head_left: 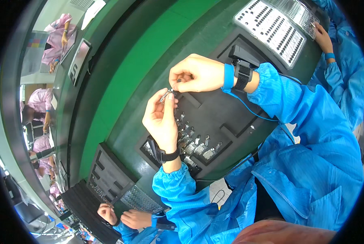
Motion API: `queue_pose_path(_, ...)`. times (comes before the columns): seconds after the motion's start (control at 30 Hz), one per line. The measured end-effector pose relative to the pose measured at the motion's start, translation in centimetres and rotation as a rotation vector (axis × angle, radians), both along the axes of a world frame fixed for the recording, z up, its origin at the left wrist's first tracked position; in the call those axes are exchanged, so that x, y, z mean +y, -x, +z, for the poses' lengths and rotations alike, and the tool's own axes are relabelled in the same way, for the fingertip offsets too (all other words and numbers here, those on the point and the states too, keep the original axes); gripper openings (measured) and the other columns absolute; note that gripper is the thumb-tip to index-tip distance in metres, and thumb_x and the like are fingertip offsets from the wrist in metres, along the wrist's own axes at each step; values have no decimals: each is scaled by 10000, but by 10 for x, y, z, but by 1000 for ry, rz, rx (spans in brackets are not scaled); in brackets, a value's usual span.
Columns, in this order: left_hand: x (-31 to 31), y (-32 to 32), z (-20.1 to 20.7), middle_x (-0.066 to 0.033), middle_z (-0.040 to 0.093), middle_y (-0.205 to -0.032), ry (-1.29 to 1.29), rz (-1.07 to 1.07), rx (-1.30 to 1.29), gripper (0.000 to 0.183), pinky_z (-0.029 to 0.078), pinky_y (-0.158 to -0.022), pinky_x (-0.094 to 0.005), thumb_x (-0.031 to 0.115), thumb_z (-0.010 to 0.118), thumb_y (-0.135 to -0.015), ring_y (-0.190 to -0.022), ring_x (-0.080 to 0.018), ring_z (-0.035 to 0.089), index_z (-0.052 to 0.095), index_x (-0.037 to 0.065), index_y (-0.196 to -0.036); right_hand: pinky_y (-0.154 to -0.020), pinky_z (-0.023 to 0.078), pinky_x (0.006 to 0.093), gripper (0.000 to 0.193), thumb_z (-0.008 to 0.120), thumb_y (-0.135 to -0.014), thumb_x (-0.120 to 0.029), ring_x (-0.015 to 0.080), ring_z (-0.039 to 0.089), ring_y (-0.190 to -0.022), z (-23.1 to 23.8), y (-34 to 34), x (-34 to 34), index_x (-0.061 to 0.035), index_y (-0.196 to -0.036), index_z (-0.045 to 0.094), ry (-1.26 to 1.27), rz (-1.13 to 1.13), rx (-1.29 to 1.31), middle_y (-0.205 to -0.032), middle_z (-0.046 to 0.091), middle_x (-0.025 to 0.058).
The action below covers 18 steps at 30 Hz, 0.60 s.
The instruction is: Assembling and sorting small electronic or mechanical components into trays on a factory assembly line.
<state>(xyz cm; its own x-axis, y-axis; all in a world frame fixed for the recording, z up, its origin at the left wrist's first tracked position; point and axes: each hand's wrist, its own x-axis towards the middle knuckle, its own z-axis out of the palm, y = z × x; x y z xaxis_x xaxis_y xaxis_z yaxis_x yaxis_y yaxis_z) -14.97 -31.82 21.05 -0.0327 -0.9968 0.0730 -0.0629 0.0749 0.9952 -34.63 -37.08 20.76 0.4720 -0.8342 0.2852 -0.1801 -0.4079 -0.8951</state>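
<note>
Left hand (162, 118): one, closed with thumb and fingers pinching a small silver metal part (164, 96), which is raised above the work tray; black strap (168, 155) at the wrist. Right hand (198, 74): one, fingers curled, tips drawn in at the right end of that part (whether they grip it, cannot be told); blue wristband (228, 76) with thin cord, and a black strap (243, 76) with a dark box-like device (243, 55).

Black work tray (214, 116): one, below the hands, recessed. Metal assemblies (209, 153): several, silver with dark pieces, clustered in its near left portion.

To the right: white tray (267, 30) of dark round pieces in rows; clear tray (298, 14) just beside it; a co-worker's hand (323, 39) at the latter.

To the left: second black tray (119, 173), with cut recesses; clear compartmented tray (143, 199) beside it; another co-worker's two hands (136, 218) nearby.

Far side: bright green bench strip (149, 57); beyond it, people in pink garments (41, 99).
</note>
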Motion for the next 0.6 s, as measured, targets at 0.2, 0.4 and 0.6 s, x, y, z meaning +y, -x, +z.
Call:
queue_pose_path(0.2,-1,0,-2,-83,705,-937,6,-9,20,231,533,-726,-231,-10,670,-939,-805,-111,661,657,-44,-1167,-558,466,298,166,660,-868,-172,137,598,-587,-5,0,-3,-11,-900,680,29,20,-6,-697,664,78)
queue_pose_path(0.4,-2,4,-1,-84,705,-933,6,-14,-13,227,536,-727,-233,-9,674,-936,-803,-113,663,661,-41,-1160,-547,452,308,167,662,-892,-179,140,589,-580,-4,5,-3,-13,-900,677,43,41,17,-692,659,77)
queue_pose_path(0.6,-2,1,-1,-89,709,-919,-18,-31,-29,216,534,-719,-233,-5,677,-935,-790,-114,662,663,-42,-1147,-561,452,307,179,701,-895,-197,150,589,-616,-8,6,-5,-20,-914,715,89,21,23,-742,666,75)
